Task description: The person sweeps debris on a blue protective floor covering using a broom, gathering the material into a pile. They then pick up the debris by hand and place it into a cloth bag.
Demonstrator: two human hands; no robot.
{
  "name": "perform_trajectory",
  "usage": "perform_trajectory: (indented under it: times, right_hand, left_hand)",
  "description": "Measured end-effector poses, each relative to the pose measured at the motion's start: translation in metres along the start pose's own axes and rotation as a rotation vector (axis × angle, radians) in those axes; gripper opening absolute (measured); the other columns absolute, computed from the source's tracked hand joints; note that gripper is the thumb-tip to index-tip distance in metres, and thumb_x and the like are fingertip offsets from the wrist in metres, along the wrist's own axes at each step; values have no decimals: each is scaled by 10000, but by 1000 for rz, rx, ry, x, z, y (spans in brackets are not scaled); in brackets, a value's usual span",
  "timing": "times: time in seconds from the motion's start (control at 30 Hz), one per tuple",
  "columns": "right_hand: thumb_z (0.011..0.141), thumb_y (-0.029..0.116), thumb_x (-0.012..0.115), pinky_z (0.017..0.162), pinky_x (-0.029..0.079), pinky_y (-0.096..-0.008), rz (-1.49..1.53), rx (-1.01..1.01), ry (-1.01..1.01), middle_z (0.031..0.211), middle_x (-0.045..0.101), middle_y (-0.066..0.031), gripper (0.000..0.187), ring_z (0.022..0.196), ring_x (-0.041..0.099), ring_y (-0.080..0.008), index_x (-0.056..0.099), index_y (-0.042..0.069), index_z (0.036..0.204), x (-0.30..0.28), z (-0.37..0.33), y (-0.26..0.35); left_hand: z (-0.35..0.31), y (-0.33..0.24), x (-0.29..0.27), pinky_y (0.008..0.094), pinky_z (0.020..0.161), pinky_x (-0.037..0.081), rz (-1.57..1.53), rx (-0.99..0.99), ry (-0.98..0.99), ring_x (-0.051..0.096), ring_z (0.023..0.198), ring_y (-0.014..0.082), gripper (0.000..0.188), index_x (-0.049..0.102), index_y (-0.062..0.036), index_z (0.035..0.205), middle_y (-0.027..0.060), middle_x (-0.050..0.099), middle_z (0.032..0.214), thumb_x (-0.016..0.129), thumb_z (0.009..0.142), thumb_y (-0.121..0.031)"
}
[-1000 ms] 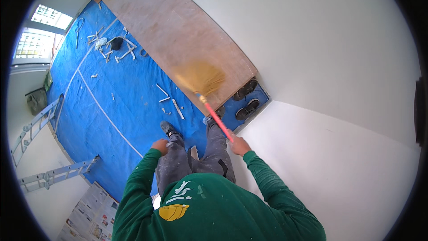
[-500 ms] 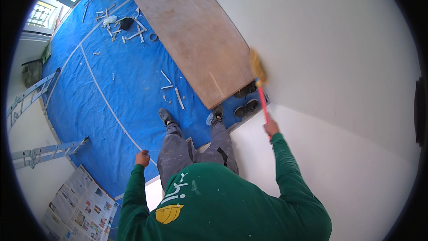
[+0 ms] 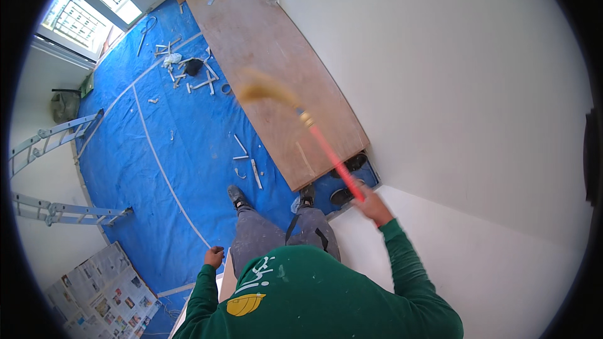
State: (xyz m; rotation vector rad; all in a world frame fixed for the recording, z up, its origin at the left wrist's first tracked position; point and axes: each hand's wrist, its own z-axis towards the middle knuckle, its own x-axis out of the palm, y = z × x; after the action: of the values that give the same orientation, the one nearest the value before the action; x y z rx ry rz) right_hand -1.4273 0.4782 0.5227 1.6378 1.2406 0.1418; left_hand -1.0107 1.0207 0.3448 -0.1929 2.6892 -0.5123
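Broom [image 3: 267, 90] with red handle gripped in right hand [image 3: 372, 206], blurred bristles over far plywood board [image 3: 276, 56] — left hand [image 3: 214, 256] loosely curled, empty — sweep best with short strokes, bristles flat on board.

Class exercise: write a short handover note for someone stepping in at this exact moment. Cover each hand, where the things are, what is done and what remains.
Right hand: gripping the red handle of the broom, bristles blurred over the board.
Left hand: free, at the side, over the blue tarp.
Done: cannot tell how much of the board is swept.
Left: pipe offcuts lie on the tarp; tools sit at the board's far end.
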Motion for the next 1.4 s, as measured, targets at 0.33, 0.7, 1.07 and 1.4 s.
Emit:
perform_trajectory:
  times: [0.33,0.7,1.07,1.4]
  right_hand:
    - [790,133,660,568,564,-430,-328,494,225,860,711,-225,528,639,697,-324,559,-7,1289,25,196,-127]
    - [760,156,711,1035,446,-395,-46,-85,-125,1330,604,-232,691,1230,589,-361,508,10,1404,-18,71,-48]
    - [789,166,691,428,457,-399,-319,482,269,665,596,-106,396,491,565,-222,595,59,1159,158,260,-56]
    - [819,133,750,799,521,-386,-193,80,302,1052,680,-187,730,913,656,-270,438,62,1474,218,190,214]
  left_hand:
    - [-41,-9,-19,336,609,559,98,2,-121,715,804,210,307,677,5,1128,118,721,969,591,854,-104]
    - [-22,-37,-8,348,763,563,-8,9,-84,717,821,216,334,689,27,1129,167,742,971,572,865,-139]
    - [-68,40,-6,341,666,560,-240,-47,-202,708,831,206,296,677,9,1135,140,726,1019,577,876,-92]
    - [-61,175,-34,345,502,522,-666,-344,-86,689,705,206,261,680,-39,1096,105,696,863,555,871,-80]
